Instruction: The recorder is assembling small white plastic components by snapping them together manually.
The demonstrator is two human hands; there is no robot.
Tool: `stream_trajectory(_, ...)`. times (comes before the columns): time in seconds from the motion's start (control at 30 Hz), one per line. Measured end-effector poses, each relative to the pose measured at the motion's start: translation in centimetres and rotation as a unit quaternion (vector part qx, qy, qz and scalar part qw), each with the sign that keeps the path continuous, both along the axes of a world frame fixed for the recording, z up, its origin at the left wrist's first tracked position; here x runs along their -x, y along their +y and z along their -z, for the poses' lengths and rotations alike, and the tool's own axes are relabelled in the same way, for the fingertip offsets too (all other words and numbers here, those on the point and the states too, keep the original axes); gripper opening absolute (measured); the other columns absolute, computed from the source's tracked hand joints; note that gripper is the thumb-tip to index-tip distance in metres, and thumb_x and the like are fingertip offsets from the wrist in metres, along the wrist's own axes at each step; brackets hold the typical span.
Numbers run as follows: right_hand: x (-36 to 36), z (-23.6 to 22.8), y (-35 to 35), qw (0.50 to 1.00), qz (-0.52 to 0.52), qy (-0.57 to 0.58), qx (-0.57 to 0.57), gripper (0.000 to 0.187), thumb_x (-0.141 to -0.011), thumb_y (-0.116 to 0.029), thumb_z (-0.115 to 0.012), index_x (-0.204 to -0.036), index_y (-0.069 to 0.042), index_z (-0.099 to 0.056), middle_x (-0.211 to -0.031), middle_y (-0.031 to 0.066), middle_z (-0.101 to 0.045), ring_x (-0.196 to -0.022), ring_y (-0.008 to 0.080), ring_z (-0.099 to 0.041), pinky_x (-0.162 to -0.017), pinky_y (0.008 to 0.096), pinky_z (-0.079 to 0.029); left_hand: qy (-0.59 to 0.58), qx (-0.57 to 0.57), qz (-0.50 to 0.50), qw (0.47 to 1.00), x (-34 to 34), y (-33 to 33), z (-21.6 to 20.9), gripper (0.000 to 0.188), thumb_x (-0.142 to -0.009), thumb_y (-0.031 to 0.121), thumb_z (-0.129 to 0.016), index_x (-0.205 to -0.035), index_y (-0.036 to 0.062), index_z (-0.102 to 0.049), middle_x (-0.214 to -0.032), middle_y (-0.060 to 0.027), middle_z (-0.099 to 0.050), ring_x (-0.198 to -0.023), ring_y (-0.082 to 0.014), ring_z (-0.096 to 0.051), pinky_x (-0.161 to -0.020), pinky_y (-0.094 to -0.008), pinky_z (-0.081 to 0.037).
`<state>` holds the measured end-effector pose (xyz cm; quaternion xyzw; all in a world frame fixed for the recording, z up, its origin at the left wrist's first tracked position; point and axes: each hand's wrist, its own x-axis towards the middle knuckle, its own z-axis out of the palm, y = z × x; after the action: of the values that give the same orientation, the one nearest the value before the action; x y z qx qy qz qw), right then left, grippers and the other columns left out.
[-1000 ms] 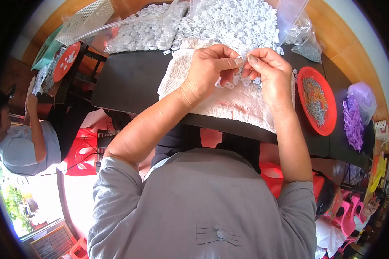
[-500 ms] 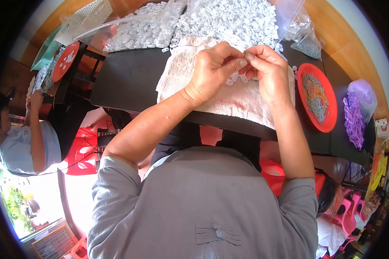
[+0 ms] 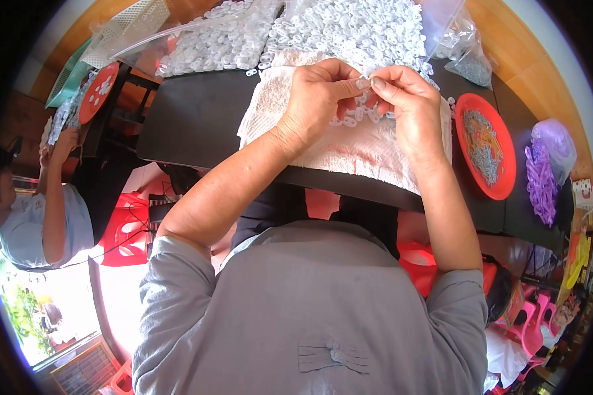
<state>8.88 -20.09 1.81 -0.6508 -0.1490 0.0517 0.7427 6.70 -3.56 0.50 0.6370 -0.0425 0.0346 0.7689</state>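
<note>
Above a pale towel [image 3: 270,108], my left hand [image 3: 319,95] and my right hand [image 3: 412,105] meet fingertip to fingertip. Each thumb presses against its forefinger in a pinch. Whatever sits between the tips is tiny and mostly covered by the fingers, so I cannot make it out. Under the hands, several small white plastic pieces with holes [image 3: 351,121] lie on the towel. Just beyond it spreads a big heap of similar white pieces [image 3: 352,33].
Right of the towel, a red plate [image 3: 507,186] holds small grey metal parts and orange bits. A purple strip bundle [image 3: 539,184] and a clear bag [image 3: 471,59] lie nearby. Another person [image 3: 46,220] works at the left beside a second red plate [image 3: 89,113].
My left hand has shifted slightly left, and its thumb now lies straighter toward the right hand's fingertips. The right hand stays nearly in place, still pinching.
</note>
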Motion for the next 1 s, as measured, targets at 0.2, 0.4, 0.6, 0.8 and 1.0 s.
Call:
stream_trajectory(0.2,-0.06,-0.11,-0.25,1.0,0.009,-0.009,-0.019,0.009,-0.087,-0.005,-0.064,-0.094,0.0,-0.066,-0.083,0.0044,-0.065,-0.071,0.0124,-0.06,-0.063,0.0221,-0.042,0.021,0.012,0.023,0.999,-0.04,0.07,-0.06,0.013,-0.086,0.012,-0.067,-0.085,-0.0004,-0.062,-0.073,-0.0058,-0.063,-0.057,-0.0114,-0.055,-0.049,-0.0235,-0.041)
stream_trajectory(0.4,-0.23,0.29,-0.21,1.0,0.009,-0.02,-0.011,0.01,-0.087,-0.005,-0.064,-0.095,0.001,-0.067,-0.084,0.0053,-0.066,-0.071,0.0126,-0.06,-0.064,0.0219,-0.042,0.017,0.019,0.034,0.999,0.26,-0.06,-0.36,0.012,-0.086,0.011,-0.067,-0.086,-0.0007,-0.063,-0.073,-0.0064,-0.063,-0.056,-0.0112,-0.055,-0.048,-0.0236,-0.041)
stream_trajectory(0.6,0.03,-0.07,-0.22,1.0,0.005,-0.011,-0.008,0.01,-0.087,-0.005,-0.064,-0.095,0.001,-0.067,-0.085,0.0056,-0.066,-0.071,0.0126,-0.06,-0.064,0.0219,-0.042,0.025,0.05,0.039,0.998,0.09,0.21,-0.24,0.012,-0.087,0.009,-0.065,-0.088,-0.002,-0.062,-0.074,-0.0075,-0.063,-0.056,-0.0114,-0.055,-0.047,-0.0241,-0.04)
stream_trajectory(0.8,0.07,-0.02,0.12,0.999,0.026,-0.032,-0.009,0.01,-0.087,-0.005,-0.064,-0.095,0.001,-0.067,-0.085,0.0051,-0.066,-0.072,0.0125,-0.06,-0.065,0.0219,-0.042,0.046,0.072,0.059,0.995,0.3,0.02,-0.61,0.013,-0.088,0.01,-0.064,-0.091,-0.0025,-0.061,-0.074,-0.0087,-0.063,-0.055,-0.0123,-0.055,-0.047,-0.0246,-0.04)
stream_trajectory(1.0,-0.06,0.24,-0.11,1.0,0.013,-0.023,0.001,0.01,-0.087,-0.007,-0.065,-0.094,0.0,-0.067,-0.085,0.0039,-0.066,-0.072,0.0118,-0.06,-0.065,0.0219,-0.042,0.058,0.11,0.07,0.99,0.09,0.31,-0.29,0.014,-0.088,0.011,-0.064,-0.091,-0.0023,-0.061,-0.075,-0.0092,-0.063,-0.055,-0.0126,-0.056,-0.046,-0.0254,-0.04)
